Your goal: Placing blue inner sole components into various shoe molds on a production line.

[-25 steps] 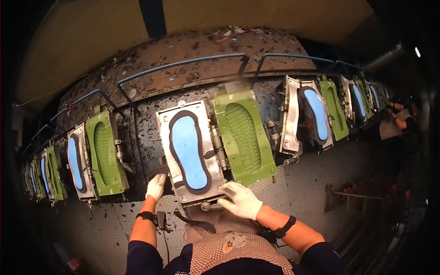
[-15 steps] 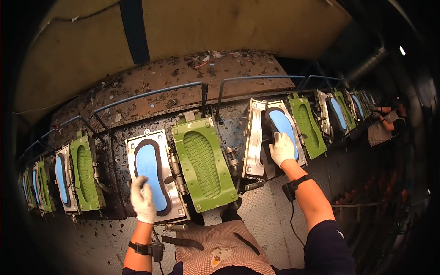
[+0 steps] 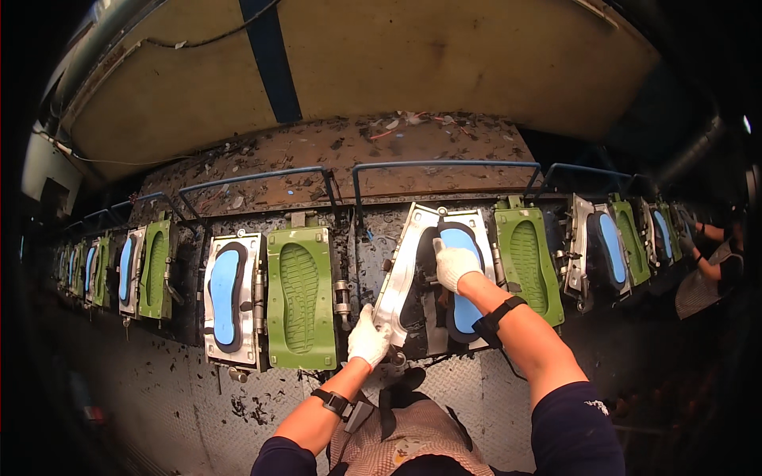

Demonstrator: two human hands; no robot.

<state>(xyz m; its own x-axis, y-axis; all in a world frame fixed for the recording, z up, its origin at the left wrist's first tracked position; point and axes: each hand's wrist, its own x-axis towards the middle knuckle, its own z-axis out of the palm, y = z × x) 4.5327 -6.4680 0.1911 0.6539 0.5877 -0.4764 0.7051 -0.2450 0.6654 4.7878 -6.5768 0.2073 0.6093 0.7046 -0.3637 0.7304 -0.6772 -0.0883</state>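
I stand in a shoe-sole factory, at a moulding line. An open metal mould (image 3: 432, 274) with a blue sole (image 3: 463, 274) sits right before me. To either side of it more moulds with green ribbed lids (image 3: 299, 297) run in a curved row. Above them, blue rails (image 3: 444, 166) edge a scrap-littered deck (image 3: 341, 151). Far right of my mould, another worker (image 3: 710, 262) tends the same line.

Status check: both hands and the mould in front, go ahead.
Left hand gripping lower edge of metal frame. Right hand pressing on blue sole in mould. Nothing in the way.
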